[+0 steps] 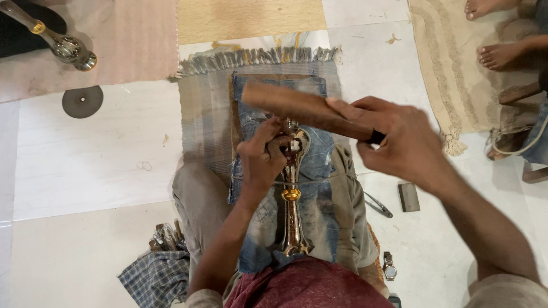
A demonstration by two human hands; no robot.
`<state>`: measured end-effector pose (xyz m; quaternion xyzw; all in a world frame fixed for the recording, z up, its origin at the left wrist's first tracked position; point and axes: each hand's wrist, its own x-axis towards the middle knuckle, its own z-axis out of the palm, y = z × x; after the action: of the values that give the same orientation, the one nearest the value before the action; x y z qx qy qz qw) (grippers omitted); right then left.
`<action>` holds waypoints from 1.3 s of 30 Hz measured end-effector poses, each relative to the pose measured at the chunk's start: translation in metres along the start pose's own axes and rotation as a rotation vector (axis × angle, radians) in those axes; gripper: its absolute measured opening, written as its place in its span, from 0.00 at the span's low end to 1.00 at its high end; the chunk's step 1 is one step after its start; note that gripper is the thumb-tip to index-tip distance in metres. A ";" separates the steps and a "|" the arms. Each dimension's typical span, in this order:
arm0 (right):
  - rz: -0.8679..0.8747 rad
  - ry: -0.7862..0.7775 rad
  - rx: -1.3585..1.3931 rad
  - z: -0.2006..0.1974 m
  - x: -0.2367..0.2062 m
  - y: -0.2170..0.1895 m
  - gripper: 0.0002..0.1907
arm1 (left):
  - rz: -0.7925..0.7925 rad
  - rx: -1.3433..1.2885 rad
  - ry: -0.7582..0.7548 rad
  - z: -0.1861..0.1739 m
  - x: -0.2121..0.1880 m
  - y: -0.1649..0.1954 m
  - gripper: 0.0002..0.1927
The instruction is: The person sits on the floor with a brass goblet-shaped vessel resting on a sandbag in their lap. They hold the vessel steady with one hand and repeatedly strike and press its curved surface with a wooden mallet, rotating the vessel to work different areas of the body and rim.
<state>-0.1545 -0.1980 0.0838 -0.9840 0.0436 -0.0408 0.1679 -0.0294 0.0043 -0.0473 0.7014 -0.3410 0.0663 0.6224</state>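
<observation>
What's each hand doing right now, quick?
Left hand: closed, pinching a small tool against the metal piece.
Right hand: closed, holding wooden mallet.

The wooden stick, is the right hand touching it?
Touching. The head view shows the right hand wrapped around the wooden stick's end, fingers closed over it.

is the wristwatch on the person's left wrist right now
No, the wristwatch lies on the floor beside the person's knee, and the left hand shows a bare wrist.

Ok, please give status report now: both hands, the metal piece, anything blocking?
Left hand grips small tool at metal piece top. Right hand holds wooden mallet, raised. Piece lies on lap, denim cloth under. Nothing blocking.
</observation>
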 end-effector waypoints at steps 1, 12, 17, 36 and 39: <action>-0.013 0.012 -0.005 -0.005 0.000 0.001 0.38 | -0.013 -0.032 -0.066 -0.002 0.004 -0.002 0.17; -0.021 0.169 0.457 -0.001 -0.036 0.004 0.42 | 0.115 0.103 -0.461 -0.015 0.028 -0.019 0.20; 0.025 0.123 0.030 0.003 -0.040 0.002 0.41 | 0.166 0.106 -0.454 -0.012 0.026 -0.019 0.21; 0.253 0.020 0.094 -0.009 -0.028 0.000 0.39 | 0.008 -0.148 -0.199 -0.003 0.012 -0.023 0.17; 0.129 0.114 0.267 -0.017 -0.023 -0.002 0.39 | 0.053 -0.140 -0.228 -0.004 0.015 -0.029 0.17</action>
<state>-0.1787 -0.1990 0.0988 -0.9441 0.1104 -0.0914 0.2969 -0.0009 0.0016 -0.0626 0.6499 -0.4317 -0.0212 0.6252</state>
